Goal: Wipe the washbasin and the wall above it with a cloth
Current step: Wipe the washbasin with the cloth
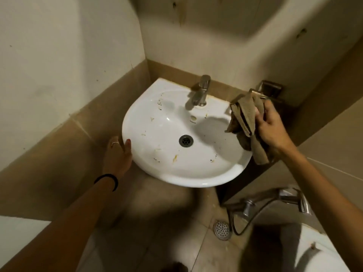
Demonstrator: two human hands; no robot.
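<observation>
bare arms, black band on left wrist [107, 180], thin ring [115, 143].

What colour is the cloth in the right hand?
Tan-brown with a fine woven check, seen in the head view: cloth, right hand.

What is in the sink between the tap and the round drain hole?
In the head view, between the tap and the drain there is a small round overflow hole in the white washbasin wall. The rest of that stretch is bare white.
</observation>
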